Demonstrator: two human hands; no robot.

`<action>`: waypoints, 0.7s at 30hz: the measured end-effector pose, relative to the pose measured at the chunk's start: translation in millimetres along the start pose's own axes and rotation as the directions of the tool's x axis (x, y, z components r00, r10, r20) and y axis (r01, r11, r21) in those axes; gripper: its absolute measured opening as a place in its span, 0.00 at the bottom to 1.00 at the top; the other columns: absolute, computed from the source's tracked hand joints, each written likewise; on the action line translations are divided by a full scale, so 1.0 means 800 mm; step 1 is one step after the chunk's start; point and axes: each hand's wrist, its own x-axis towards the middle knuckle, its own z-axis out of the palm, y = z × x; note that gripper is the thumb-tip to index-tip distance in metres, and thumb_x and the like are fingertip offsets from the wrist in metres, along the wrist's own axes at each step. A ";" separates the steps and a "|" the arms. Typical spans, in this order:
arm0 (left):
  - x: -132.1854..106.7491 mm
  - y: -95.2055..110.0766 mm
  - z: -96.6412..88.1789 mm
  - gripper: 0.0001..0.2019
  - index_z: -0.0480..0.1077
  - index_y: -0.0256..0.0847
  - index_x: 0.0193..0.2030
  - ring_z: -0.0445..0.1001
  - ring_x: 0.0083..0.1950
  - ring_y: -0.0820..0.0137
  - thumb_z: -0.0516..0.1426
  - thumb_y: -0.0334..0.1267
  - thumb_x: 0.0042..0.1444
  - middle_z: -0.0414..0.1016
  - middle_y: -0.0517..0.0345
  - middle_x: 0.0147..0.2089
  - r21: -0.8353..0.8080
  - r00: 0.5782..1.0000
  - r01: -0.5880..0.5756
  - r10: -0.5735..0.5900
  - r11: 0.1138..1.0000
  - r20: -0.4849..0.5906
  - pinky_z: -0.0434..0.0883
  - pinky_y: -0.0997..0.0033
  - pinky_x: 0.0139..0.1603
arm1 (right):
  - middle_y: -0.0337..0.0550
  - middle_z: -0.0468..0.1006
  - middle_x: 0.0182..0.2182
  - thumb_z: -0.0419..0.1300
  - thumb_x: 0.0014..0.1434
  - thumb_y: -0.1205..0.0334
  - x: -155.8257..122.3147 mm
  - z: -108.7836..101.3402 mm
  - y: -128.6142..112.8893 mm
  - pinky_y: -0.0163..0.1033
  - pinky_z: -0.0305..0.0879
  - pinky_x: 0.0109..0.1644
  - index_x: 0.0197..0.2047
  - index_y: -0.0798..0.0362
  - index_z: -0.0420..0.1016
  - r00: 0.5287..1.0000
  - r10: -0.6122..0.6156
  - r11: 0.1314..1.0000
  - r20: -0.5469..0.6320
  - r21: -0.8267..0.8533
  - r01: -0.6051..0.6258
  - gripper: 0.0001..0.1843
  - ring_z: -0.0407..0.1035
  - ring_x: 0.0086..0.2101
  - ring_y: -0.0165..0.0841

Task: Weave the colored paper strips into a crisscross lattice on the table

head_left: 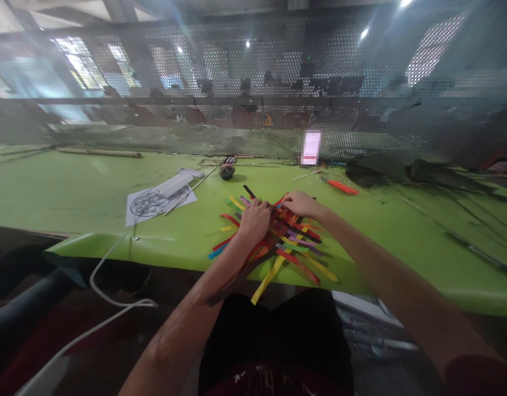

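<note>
A mat of woven paper strips (292, 234) in red, yellow, purple, green, blue and black lies near the table's front edge. Loose strip ends fan out on all sides, and a yellow one hangs over the edge. My left hand (256, 219) rests on the upper left of the weave, fingers curled and closed on strips there. Beside it, my right hand (301, 204) pinches a strip at the top of the mat, thumb and fingers pressed together. The two hands nearly meet. Which exact strips they grip is partly hidden by the fingers.
Behind the mat are a dark round object (227, 171), an orange cutter (339, 186) and a thin stick (306, 175). A printed sheet (160, 201) lies left on the green tabletop (92, 187). A perforated screen (253, 99) stands behind; a white cable (113, 300) hangs left.
</note>
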 end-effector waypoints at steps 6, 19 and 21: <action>0.000 0.001 0.001 0.17 0.76 0.43 0.60 0.65 0.61 0.54 0.49 0.34 0.74 0.76 0.47 0.59 0.001 1.000 0.003 -0.003 1.000 0.009 0.71 0.60 0.51 | 0.51 0.87 0.37 0.55 0.68 0.73 -0.004 -0.003 0.000 0.30 0.66 0.31 0.40 0.59 0.85 0.999 0.039 0.994 0.027 0.100 -0.041 0.15 0.76 0.29 0.30; -0.004 0.004 -0.003 0.18 0.78 0.40 0.57 0.64 0.61 0.54 0.48 0.34 0.75 0.74 0.46 0.58 0.069 1.000 -0.017 0.015 0.998 0.026 0.73 0.59 0.50 | 0.48 0.87 0.35 0.65 0.58 0.75 -0.012 0.006 -0.007 0.29 0.65 0.31 0.43 0.59 0.88 0.998 0.053 0.998 -0.015 0.019 -0.052 0.12 0.76 0.30 0.31; -0.004 0.003 -0.002 0.18 0.78 0.40 0.56 0.65 0.61 0.54 0.47 0.33 0.75 0.74 0.46 0.58 0.075 1.000 -0.017 0.016 0.997 0.014 0.73 0.59 0.50 | 0.48 0.87 0.35 0.63 0.58 0.76 -0.014 0.006 -0.007 0.30 0.65 0.32 0.44 0.58 0.88 0.999 0.049 0.999 -0.018 0.009 -0.049 0.14 0.76 0.31 0.31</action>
